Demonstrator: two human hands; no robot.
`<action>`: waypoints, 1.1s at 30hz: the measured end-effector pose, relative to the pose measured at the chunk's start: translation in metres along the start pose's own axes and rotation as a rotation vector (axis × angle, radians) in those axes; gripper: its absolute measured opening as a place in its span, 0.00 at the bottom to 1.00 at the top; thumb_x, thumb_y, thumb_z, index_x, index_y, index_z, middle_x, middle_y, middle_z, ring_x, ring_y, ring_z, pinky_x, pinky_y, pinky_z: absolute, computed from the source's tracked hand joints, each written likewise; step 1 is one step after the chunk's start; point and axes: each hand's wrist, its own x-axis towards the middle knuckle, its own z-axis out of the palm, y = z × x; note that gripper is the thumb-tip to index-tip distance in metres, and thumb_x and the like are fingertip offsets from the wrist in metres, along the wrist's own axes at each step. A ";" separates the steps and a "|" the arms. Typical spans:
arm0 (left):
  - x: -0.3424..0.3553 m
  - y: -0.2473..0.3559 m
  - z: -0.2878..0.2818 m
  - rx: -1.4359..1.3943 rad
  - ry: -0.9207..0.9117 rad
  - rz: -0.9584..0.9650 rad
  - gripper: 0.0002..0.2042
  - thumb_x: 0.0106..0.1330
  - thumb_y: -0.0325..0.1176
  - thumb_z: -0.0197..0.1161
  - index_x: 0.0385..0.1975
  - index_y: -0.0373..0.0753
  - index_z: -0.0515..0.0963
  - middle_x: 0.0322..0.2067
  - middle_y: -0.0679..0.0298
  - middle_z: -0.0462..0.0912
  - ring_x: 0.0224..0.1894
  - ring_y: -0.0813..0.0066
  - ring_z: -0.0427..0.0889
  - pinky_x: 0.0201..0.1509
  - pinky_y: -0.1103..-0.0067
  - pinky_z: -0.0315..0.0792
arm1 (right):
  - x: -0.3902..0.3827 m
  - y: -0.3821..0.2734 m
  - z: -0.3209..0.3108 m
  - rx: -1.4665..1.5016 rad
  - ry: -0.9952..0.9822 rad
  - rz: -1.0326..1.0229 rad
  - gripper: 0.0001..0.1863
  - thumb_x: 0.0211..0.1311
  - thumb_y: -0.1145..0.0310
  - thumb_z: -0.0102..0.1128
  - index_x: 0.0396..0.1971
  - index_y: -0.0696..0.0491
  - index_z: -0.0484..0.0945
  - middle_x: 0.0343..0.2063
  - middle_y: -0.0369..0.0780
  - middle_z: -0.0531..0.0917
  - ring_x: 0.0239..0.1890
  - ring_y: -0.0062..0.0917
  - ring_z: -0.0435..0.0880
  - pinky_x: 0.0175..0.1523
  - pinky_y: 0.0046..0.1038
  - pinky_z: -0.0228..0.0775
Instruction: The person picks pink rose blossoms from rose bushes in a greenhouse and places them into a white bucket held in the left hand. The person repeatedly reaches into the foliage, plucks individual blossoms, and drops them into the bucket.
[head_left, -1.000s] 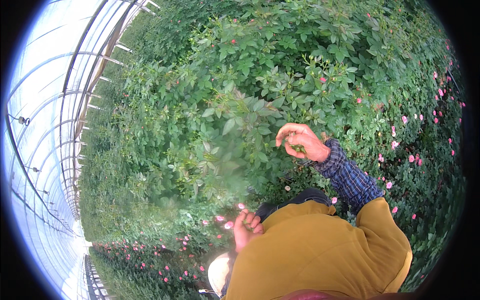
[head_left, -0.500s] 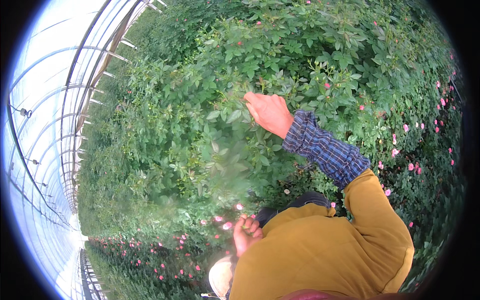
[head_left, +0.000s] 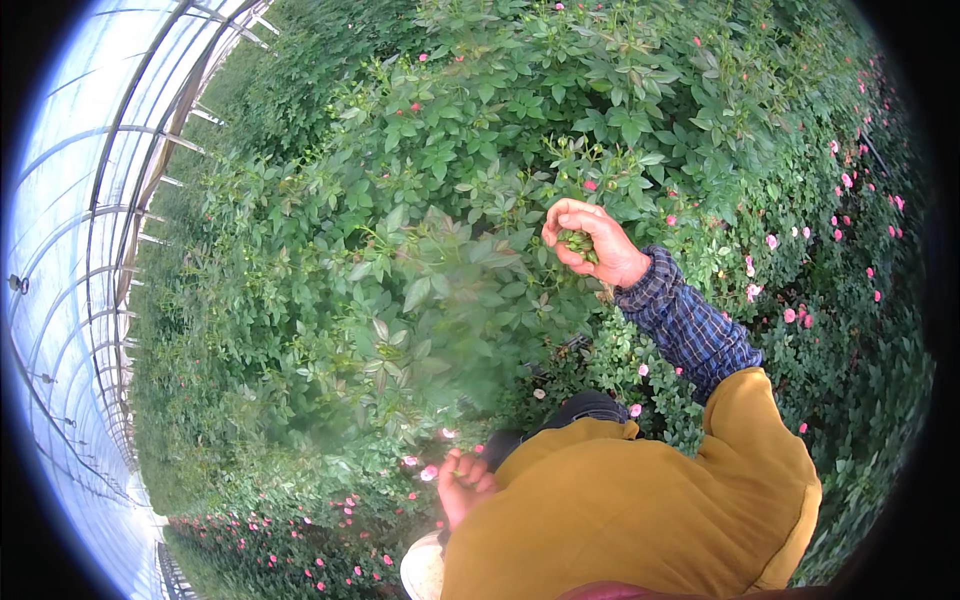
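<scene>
My right hand (head_left: 608,243), in a blue plaid cuff, is raised above the rose bushes (head_left: 330,250). Its fingers curl around a handful of small green flower buds (head_left: 577,243), which show in the open side of the palm. Just above it stand rose shoots with buds and a pink bloom (head_left: 590,186). Low and close to my body, my left hand (head_left: 464,487) is closed with its fingers bent. Whatever lies inside that hand is too small to name. Pink roses (head_left: 430,472) are beside its fingertips.
Dense rose foliage surrounds me, with more pink blooms (head_left: 790,316) to the right and lower left. Curved greenhouse hoops (head_left: 110,210) and a pale plastic cover run along the left. A whitish rounded thing (head_left: 423,568) is below my left hand.
My right hand has drawn back from the shoots, to the right and slightly down, and turned so the green buds in it show. My left hand stays low, still closed.
</scene>
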 end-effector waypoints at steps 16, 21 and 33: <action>0.001 -0.009 0.011 -0.001 0.135 0.076 0.04 0.60 0.37 0.58 0.28 0.48 0.70 0.19 0.77 0.60 0.18 0.84 0.58 0.15 0.86 0.49 | 0.125 0.064 -0.066 -1.384 -0.037 -0.497 0.22 0.48 0.77 0.49 0.48 0.51 0.70 0.30 0.49 0.77 0.32 0.46 0.76 0.34 0.41 0.68; 0.000 -0.010 0.012 0.028 0.153 0.137 0.05 0.62 0.37 0.56 0.28 0.48 0.68 0.19 0.76 0.59 0.19 0.83 0.58 0.16 0.86 0.49 | 0.160 0.073 -0.072 -1.597 -0.144 -0.490 0.19 0.46 0.79 0.50 0.42 0.53 0.65 0.26 0.48 0.75 0.27 0.49 0.75 0.29 0.43 0.65; -0.003 -0.019 0.007 -0.077 0.157 0.127 0.04 0.61 0.35 0.56 0.29 0.47 0.68 0.19 0.75 0.60 0.20 0.82 0.59 0.19 0.85 0.51 | 0.158 0.091 -0.073 -1.743 -0.286 -0.363 0.13 0.57 0.66 0.51 0.38 0.55 0.60 0.20 0.48 0.78 0.21 0.48 0.76 0.24 0.45 0.65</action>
